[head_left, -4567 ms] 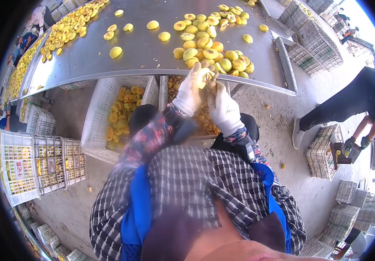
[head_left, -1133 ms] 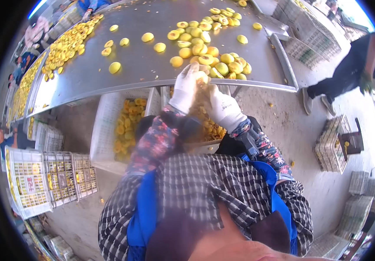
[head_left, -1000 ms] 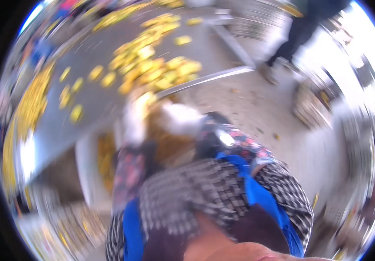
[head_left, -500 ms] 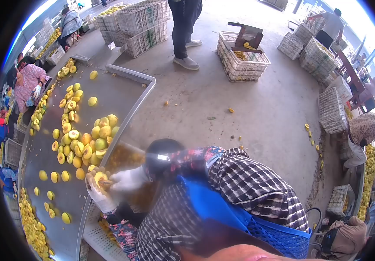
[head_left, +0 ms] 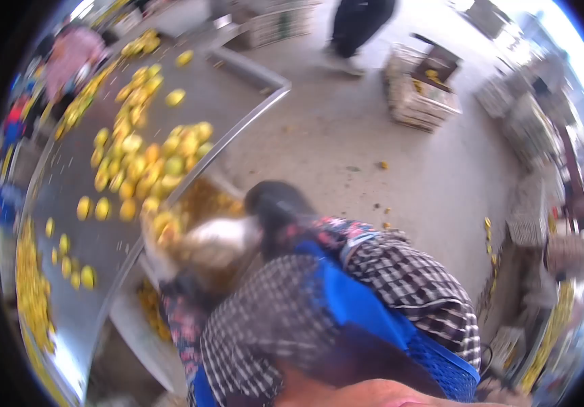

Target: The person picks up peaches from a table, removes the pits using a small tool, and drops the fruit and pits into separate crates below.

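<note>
My left hand (head_left: pixel 156 252), in a pale glove, is at the metal table's near edge, its fingers curled around a cut yellow peach (head_left: pixel 168 230). Beside it on the right is my white-gloved right hand (head_left: pixel 223 236), smeared by motion; its fingers and anything in them cannot be made out. A pile of yellow peaches (head_left: pixel 144 166), whole and halved, lies on the table just beyond my left hand. Below my hands, a container of yellow fruit pieces (head_left: pixel 204 197) shows partly behind the gloves.
The table's raised metal rim (head_left: pixel 238 129) runs along my side. A pale crate (head_left: pixel 151 332) with fruit sits under the edge. On the floor ahead are a white crate (head_left: pixel 417 102) with a brown stool on it and a standing person (head_left: pixel 360 27). Other people and stacked crates line both sides.
The view has turned and blurred, so the table and crates sit further right. My right hand has drawn slightly apart from the peach; my left hand still holds it.
</note>
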Available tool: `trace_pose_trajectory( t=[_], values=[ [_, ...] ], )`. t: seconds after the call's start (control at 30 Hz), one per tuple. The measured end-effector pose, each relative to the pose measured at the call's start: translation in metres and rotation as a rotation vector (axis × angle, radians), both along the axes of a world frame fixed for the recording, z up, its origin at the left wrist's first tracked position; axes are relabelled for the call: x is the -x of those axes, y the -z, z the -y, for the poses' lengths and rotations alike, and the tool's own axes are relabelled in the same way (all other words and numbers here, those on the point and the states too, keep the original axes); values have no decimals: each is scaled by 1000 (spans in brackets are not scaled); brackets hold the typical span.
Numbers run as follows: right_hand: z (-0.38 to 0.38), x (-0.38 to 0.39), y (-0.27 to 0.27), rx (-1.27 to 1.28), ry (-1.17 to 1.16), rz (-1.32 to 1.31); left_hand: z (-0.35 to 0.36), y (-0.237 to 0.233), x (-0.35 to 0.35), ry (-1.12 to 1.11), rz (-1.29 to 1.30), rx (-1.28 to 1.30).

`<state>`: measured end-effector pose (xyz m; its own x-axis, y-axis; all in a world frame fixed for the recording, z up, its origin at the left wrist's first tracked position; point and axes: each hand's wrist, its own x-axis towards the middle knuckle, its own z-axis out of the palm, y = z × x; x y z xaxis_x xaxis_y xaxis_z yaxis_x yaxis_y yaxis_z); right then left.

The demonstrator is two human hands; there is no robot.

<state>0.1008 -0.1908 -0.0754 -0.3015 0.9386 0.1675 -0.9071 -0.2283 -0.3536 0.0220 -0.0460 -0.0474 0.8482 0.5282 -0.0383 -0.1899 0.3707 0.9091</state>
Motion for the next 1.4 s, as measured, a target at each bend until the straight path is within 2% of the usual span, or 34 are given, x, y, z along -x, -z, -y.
trace_pose_trajectory(
  t=[0.03,0.07,0.1,0.13,0.2,0.23,0.27,0.3,0.33,0.4,0.47,0.5,0.53,0.6,0.7,0.77,0.83,0.93,0.97,1.07,1.1,1.13,1.2,1.27,1.3,1.33,1.4],
  values=[
    [2,-1,9,-34,-88,-146,3,-5,1,5,45,67],
    [2,0,6,27,-26,-114,-11,2,2,6,71,59],
    [9,-1,0,94,91,52,-19,-2,6,-54,102,45],
    [16,-6,-6,168,209,334,-49,6,12,-36,156,324],
    [21,-8,5,201,349,1105,-64,-23,37,-385,-4,9],
    [21,-15,46,30,449,1557,-84,-24,58,-489,-151,-216],
    [22,-9,26,188,310,1799,-106,-19,79,-571,-302,-433],
    [26,-11,38,96,280,1836,-132,-9,99,-648,-523,-663],
    [27,-13,49,9,253,1868,-143,-21,122,-593,-784,-922],
    [21,-5,28,166,132,1870,-152,-29,140,-635,-1308,-1107],
    [13,1,22,246,77,1862,-146,-36,129,-657,-1445,-1364],
    [10,1,25,248,78,1858,-159,-22,122,-615,-1227,-1382],
    [8,2,28,253,81,1854,-172,-17,103,-490,-1159,-1373],
    [3,1,32,245,78,1863,-167,-9,61,-413,-889,-1419],
    [5,1,34,216,123,1863,-171,4,-7,-226,-847,-1404],
    [10,-3,63,108,205,1923,-184,28,-40,-137,-850,-1405],
    [8,0,68,203,244,1930,-190,35,-56,-48,-909,-1407],
    [13,-1,65,82,339,1878,-194,25,-56,2,-953,-1299],
    [13,-2,70,13,418,1797,-195,29,-51,-56,-894,-1346],
    [11,-4,45,275,411,1817,-179,26,-35,-124,-302,-214],
    [8,-7,35,284,501,1797,-171,20,-26,11,-65,109],
    [4,-10,35,201,704,1797,-141,3,-20,-81,-1,319],
    [-6,-13,1,167,831,1763,-100,-20,-8,-64,27,374],
    [-20,-17,-21,58,1001,1919,-76,-19,-5,-27,42,345],
    [-24,-13,-37,89,1060,1965,-66,-18,-6,-4,51,327],
    [-29,-10,-44,140,1106,1998,-56,-18,-6,1,62,273],
    [-33,-12,-39,59,1157,2101,-42,-17,-11,10,95,159]
  ],
)
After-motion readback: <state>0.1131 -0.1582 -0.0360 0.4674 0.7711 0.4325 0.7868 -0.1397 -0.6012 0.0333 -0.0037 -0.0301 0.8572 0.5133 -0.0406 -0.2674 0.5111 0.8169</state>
